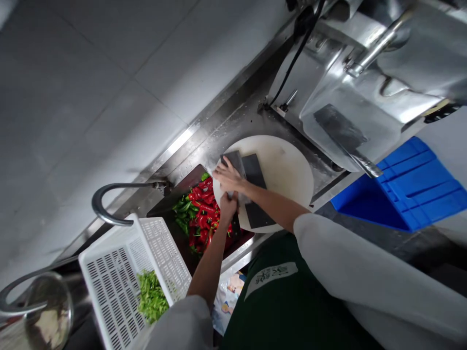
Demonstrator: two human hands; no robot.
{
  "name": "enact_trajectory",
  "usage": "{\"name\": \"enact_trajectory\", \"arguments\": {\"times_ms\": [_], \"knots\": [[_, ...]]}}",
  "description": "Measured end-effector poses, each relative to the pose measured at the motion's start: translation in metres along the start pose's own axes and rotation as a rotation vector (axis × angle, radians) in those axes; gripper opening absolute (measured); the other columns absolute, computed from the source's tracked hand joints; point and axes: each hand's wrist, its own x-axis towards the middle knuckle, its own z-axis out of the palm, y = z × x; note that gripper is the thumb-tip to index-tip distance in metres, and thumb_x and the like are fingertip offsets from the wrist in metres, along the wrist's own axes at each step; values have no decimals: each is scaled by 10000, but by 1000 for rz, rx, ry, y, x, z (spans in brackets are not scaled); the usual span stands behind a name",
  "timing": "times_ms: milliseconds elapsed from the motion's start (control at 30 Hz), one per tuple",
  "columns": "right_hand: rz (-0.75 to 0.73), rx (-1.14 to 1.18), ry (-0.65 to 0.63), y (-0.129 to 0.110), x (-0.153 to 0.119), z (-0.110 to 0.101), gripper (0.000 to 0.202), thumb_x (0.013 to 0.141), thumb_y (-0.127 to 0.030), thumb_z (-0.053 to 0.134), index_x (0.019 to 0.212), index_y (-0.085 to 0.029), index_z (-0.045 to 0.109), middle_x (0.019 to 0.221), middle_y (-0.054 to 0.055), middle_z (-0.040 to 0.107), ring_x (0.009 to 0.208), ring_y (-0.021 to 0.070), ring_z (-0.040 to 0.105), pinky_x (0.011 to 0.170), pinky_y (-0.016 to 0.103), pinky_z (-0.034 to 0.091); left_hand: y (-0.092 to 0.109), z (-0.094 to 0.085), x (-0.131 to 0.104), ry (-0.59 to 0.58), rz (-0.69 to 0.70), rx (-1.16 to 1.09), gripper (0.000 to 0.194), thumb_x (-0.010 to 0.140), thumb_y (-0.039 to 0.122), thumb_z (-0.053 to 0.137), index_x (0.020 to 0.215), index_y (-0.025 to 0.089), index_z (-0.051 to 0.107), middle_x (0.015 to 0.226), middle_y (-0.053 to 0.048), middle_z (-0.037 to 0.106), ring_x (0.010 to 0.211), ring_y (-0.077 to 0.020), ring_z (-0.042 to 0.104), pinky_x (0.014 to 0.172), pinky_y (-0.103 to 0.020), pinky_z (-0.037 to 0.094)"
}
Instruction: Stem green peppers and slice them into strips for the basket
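On the round white cutting board (pixel 292 180) lies a dark rectangular slab (pixel 260 216) that looks like a sharpening stone. A cleaver (pixel 238 162) with a wide grey blade overlaps its left side. My left hand (pixel 228 208) is closed around the cleaver's handle end, most of which it hides. Flat across the blade rests my right hand (pixel 229 176), its fingers stretched out and apart. Left of the board, red peppers (pixel 204 206) and green peppers (pixel 185 214) fill part of a sink (pixel 193 182).
A curved faucet (pixel 105 201) reaches over a white perforated basket (pixel 109 287) holding chopped greens (pixel 151 294). At the right stand a metal machine (pixel 350 102), with another broad blade (pixel 343 129) on it, and a blue crate (pixel 419 189). A tiled wall (pixel 91 87) runs behind.
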Motion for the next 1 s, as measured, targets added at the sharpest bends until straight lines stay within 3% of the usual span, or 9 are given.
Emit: {"name": "enact_trajectory", "arguments": {"times_ms": [67,233,300,400,467,667,867,933,1000], "knots": [[2,20,2,1,0,-1,381,747,-158,544,1118,-130,625,1142,126,664,1215,291,486,1195,542,-135,1,1,-2,3,41,-1,352,808,526,612,774,203,476,470,80,458,367,-90,407,424,-216,321],[-88,94,-7,-30,-45,10,351,757,-185,557,1094,-119,630,1080,120,662,1173,294,495,1201,576,-63,-38,3,-47,85,38,64,330,782,497,626,752,187,515,537,33,524,476,-122,495,470,-229,360],[-86,99,-9,-24,-35,8,353,759,-182,563,1099,-116,628,1096,124,661,1178,296,495,1200,586,-39,-33,3,-36,112,29,72,317,774,480,638,735,191,513,527,37,512,480,-124,496,473,-227,359],[-29,82,-5,3,3,-3,355,736,-122,552,1083,-115,624,1109,129,662,1179,285,501,1193,596,-43,-4,5,3,123,45,35,292,795,457,621,736,200,496,494,61,473,432,-107,459,456,-215,339],[-14,89,18,12,13,-5,340,731,-107,541,1061,-120,623,1088,123,664,1170,281,503,1190,599,-56,2,7,13,113,52,23,279,822,456,589,752,204,490,473,71,456,396,-102,432,440,-213,324],[-60,137,9,-28,-38,9,313,757,-198,574,1053,-120,639,1072,122,657,1159,295,494,1209,578,-6,-42,-3,-41,86,43,142,311,777,480,631,757,185,535,535,37,527,472,-126,492,462,-223,349],[24,63,46,5,5,-2,345,739,-168,587,1077,-116,632,1087,129,667,1156,281,508,1217,538,24,-6,-1,4,102,60,95,339,796,508,610,716,207,475,474,75,450,386,-97,415,429,-213,305],[28,69,45,-2,-5,-1,326,745,-160,581,1063,-111,633,1057,127,670,1151,280,512,1217,538,20,-11,0,-6,75,54,110,336,787,508,618,727,204,487,478,74,459,399,-98,428,437,-209,316],[14,102,16,-21,-30,4,304,758,-172,582,1052,-112,637,1046,126,670,1151,281,510,1216,547,24,-27,-2,-33,55,16,148,314,776,486,620,729,197,507,498,61,485,425,-105,447,447,-212,329]]}}
